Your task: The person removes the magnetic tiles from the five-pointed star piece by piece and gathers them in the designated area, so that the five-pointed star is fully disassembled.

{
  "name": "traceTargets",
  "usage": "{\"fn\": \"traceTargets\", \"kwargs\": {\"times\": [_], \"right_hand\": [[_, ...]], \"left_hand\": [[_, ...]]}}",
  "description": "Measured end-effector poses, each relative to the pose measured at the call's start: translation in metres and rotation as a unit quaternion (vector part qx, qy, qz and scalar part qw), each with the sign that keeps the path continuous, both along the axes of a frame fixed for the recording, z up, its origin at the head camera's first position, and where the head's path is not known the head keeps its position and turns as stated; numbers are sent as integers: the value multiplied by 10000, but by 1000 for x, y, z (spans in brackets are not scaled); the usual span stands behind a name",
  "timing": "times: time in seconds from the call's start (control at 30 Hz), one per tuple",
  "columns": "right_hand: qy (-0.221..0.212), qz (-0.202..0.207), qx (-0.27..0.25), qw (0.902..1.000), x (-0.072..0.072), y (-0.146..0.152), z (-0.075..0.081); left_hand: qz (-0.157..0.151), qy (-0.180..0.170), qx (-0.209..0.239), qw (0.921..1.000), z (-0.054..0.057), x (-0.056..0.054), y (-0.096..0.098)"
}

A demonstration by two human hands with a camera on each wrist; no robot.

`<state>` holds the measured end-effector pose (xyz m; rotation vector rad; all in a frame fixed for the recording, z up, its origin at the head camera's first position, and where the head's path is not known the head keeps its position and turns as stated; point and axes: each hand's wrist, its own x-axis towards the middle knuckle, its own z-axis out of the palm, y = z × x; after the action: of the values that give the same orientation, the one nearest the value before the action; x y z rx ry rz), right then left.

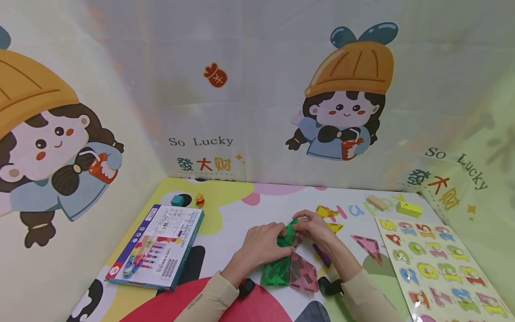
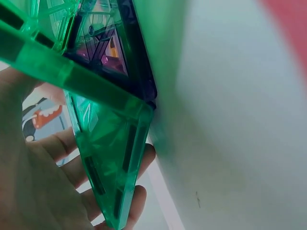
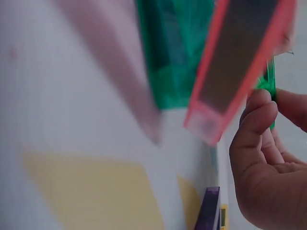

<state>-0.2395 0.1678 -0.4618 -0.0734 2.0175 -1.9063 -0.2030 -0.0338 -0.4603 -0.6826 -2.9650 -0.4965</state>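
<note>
Several translucent magnetic tiles stand joined in front of me. A green tile (image 1: pixel 276 273) and a pink tile (image 1: pixel 304 273) form its near side. My left hand (image 1: pixel 259 243) holds the structure from the left; in the left wrist view its fingers curl behind a green triangular tile (image 2: pixel 108 158). On the upper right, my right hand (image 1: pixel 318 229) pinches a green tile between thumb and fingers, plainest in the right wrist view, where the hand (image 3: pixel 268 177) is beside a pink tile edge (image 3: pixel 235 72). A dark purple tile (image 2: pixel 139 57) shows inside the structure. The far side is partly hidden by the hands.
A purple tile (image 1: pixel 323 256), yellow triangular tiles (image 1: pixel 327 212) and a pink triangular tile (image 1: pixel 368 247) lie to the right. A number puzzle board (image 1: pixel 438 268) is farther right, with two blocks (image 1: pixel 409 209) behind it. At left lie a toy box (image 1: pixel 161 246), a teal block (image 1: pixel 177 200) and a figurine (image 1: pixel 200 200).
</note>
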Motion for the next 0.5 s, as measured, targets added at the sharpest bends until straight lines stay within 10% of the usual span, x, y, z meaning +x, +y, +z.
{"fn": "traceTargets", "kwargs": {"times": [0.5], "right_hand": [[-373,-301,-206,9986,9,10,3]], "left_hand": [[-5,16,26,10000,-2,-1,-1]]}}
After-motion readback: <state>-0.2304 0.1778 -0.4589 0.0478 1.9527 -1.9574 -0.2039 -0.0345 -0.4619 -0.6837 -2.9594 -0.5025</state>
